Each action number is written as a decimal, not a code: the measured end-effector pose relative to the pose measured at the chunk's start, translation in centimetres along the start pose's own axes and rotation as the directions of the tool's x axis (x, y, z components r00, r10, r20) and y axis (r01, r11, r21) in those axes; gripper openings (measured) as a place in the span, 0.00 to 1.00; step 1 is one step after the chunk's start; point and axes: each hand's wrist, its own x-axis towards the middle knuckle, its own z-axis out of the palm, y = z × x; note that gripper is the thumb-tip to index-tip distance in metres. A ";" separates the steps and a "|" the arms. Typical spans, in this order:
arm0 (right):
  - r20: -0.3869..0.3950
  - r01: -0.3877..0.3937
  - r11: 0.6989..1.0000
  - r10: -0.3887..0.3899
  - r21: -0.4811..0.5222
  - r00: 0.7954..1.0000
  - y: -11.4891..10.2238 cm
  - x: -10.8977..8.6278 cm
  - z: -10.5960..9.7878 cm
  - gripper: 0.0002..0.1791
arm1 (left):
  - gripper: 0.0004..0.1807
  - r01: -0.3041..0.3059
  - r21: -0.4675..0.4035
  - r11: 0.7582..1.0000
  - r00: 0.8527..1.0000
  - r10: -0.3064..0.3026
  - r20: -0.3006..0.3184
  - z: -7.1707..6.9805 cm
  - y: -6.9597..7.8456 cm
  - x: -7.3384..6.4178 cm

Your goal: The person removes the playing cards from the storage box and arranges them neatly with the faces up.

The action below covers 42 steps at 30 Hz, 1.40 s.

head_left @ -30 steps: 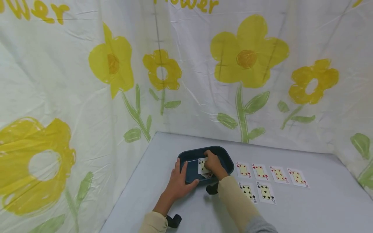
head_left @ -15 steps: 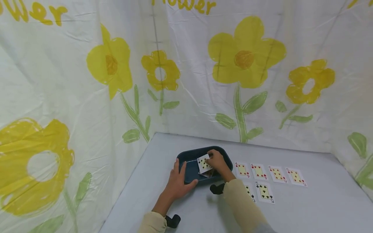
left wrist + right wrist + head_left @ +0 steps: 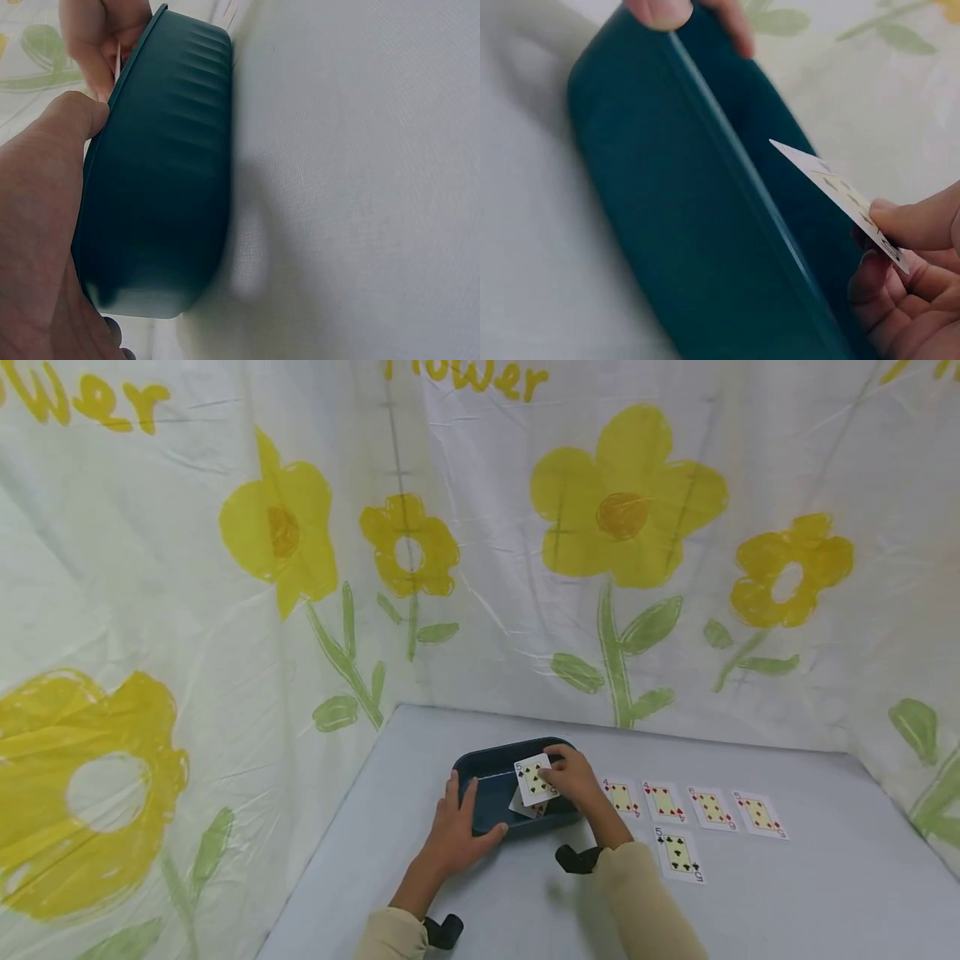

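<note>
In the head view my right hand [image 3: 576, 777] pinches a white playing card [image 3: 532, 780] with black pips, tilted over a dark teal tray [image 3: 480, 837]. The right wrist view shows the card [image 3: 847, 201] between thumb and fingers, raised near the tray rim. More cards [image 3: 522, 806] lie under it in the tray, partly hidden. My left hand [image 3: 453, 835] rests on the tray's left corner with fingers spread and straight. Its thumb [image 3: 90, 116] touches the near rim in the left wrist view.
Right of the tray, a row of red-pip cards [image 3: 663, 802] lies face up on the white table [image 3: 750, 910]. Below that row is a five of clubs [image 3: 680, 855]. My right sleeve [image 3: 647, 902] covers part of the table. A flower-printed curtain [image 3: 495, 610] stands behind.
My right hand has lifted the card off the others and moved slightly right with it. The right sleeve now covers a six that lay beside the five of clubs. My left hand stays put.
</note>
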 end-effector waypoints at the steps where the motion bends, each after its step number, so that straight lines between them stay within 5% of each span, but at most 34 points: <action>1: 0.001 0.006 1.000 -0.006 0.004 1.000 -0.1 -0.3 -0.3 0.26 | 0.53 -0.001 -0.003 1.000 1.000 0.001 0.000 0.0 0.0 0.0; 10: -0.006 0.028 0.997 -0.028 0.070 1.000 -0.4 -3.3 -3.2 0.27 | 0.53 -0.004 -0.003 1.000 1.000 0.004 -0.023 0.2 0.0 0.0; 24: -0.088 0.014 1.000 -0.012 0.018 0.996 2.1 -6.9 -6.4 0.25 | 0.54 0.003 -0.010 1.000 1.000 -0.003 -0.010 0.6 0.0 0.1; 42: -0.148 -0.067 0.998 0.067 0.003 0.987 5.1 -10.4 -8.2 0.24 | 0.54 0.004 -0.025 1.000 1.000 -0.004 -0.004 0.3 0.0 0.1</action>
